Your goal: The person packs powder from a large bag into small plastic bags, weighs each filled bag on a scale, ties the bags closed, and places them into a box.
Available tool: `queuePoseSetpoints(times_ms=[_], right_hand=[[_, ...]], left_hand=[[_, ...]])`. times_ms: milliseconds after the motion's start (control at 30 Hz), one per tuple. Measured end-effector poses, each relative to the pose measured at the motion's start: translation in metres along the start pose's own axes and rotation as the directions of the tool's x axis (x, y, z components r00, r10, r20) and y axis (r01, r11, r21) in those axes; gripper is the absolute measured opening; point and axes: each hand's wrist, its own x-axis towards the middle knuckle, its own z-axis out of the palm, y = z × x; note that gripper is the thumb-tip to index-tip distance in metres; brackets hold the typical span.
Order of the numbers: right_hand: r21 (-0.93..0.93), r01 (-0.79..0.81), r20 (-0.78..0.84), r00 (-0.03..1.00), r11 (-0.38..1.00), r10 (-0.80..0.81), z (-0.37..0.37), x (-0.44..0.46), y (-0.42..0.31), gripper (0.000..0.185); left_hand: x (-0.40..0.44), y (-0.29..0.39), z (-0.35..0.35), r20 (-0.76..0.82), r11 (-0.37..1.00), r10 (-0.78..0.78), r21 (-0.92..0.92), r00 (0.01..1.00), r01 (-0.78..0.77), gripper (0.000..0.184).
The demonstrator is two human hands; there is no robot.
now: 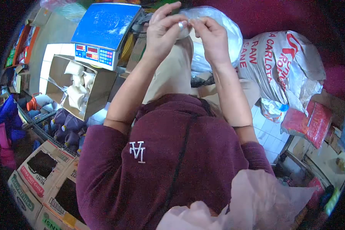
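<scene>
Several filled pouches lie in the open carton at left of frame; the small bag at upper centre remains outside it, and whether its neck is closed cannot be determined. Both forearms extend upward and converge. The left hand and right hand meet fingertip to fingertip, each with thumb and forefinger pinched, apparently on the bag's top edge.

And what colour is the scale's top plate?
The plate is blue with whitish smudges; the head view shows it.
</scene>
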Motion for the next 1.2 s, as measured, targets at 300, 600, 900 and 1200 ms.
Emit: queuePoseSetpoints(times_ms=[300,600,900,1200], right_hand=[[-0.486,0.349,-0.054,0.903,0.801,-0.427,0.016,0.001,0.018,0.013],[-0.714,0.440,-0.001,0.777,0.545,-0.629,0.013,0.001,0.026,0.015],[-0.795,0.376,-0.060,0.732,0.476,-0.678,0.016,0.013,0.037,0.007],[-0.778,0.344,-0.052,0.799,0.526,-0.599,0.000,0.015,0.033,0.007]], left_hand=[[-0.007,0.005,0.034,-0.011,0.562,-0.567,-0.736,0.824,0.377,0.013],[-0.003,0.015,0.041,0.038,0.540,-0.621,-0.703,0.783,0.463,0.017],[0.001,0.005,0.045,0.063,0.534,-0.602,-0.709,0.796,0.460,0.019],[0.001,0.007,0.027,-0.030,0.843,-0.442,-0.355,0.897,0.404,0.020]])
